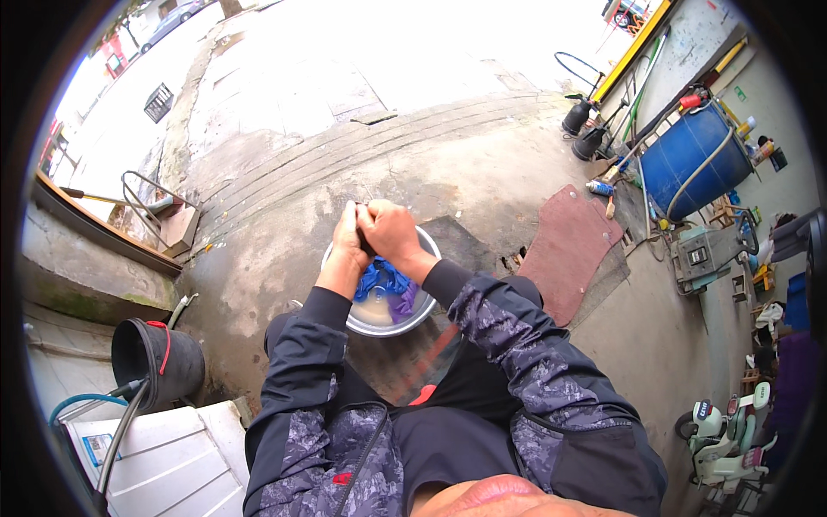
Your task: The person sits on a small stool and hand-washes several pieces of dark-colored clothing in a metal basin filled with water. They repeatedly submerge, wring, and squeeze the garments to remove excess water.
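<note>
My left hand (350, 240) and my right hand (390, 227) are pressed together, fingers curled, over the far rim of a round basin (431, 315). A dark patch shows between the palms; whether it is a held thing or shadow, I cannot tell. Below them the basin holds cloudy water (373, 313). Crumpled blue cloth (382, 278) lies in it, with a purple cloth (404, 304) at the right side. My wrists and forearms hide part of the basin's rim. It stands on the ground between my knees.
A black bucket (187, 365) with a red handle lies tilted at left, near a white ridged panel (174, 452). To the right are a reddish mat (568, 252), a blue drum (694, 161) and two black pump sprayers (577, 117). A white-and-green scooter (723, 446) stands lower right.
</note>
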`<action>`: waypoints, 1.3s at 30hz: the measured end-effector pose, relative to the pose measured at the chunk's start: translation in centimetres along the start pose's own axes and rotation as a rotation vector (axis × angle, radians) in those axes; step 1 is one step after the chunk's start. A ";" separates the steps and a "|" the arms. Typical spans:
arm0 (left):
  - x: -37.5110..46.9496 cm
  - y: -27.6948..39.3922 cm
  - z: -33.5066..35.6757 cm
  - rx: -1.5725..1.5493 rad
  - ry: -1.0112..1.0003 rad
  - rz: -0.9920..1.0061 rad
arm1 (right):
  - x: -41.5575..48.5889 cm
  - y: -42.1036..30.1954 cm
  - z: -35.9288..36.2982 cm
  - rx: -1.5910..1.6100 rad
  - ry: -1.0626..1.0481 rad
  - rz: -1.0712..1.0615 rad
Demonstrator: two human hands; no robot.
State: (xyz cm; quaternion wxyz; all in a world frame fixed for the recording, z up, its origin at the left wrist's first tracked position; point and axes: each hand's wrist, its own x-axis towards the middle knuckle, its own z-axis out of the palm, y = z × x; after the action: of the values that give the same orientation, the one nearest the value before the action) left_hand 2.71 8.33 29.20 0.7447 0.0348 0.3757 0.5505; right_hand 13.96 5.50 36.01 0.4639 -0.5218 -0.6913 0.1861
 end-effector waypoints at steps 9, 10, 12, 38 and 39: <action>-2.4 -1.5 1.4 0.105 -0.105 0.031 | 1.7 1.1 -0.5 -0.086 0.141 0.195; -2.6 -1.5 1.5 0.120 -0.040 0.027 | 1.8 1.1 -0.5 -0.103 0.075 0.168; -2.7 -0.9 1.3 0.107 -0.028 0.063 | 1.3 0.7 -0.3 -0.091 0.079 0.117; -6.0 3.3 3.4 1.356 -0.336 0.738 | 4.9 3.7 -4.5 0.692 -0.628 0.695; -5.9 3.6 3.3 1.365 -0.309 0.743 | 4.9 3.7 -4.5 0.653 -0.626 0.688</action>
State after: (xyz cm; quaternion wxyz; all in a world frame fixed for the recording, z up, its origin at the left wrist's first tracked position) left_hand 1.17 5.87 36.29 0.3701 0.6830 0.4865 0.3998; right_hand 19.65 10.26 37.69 0.2866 -0.4664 -0.4926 0.6765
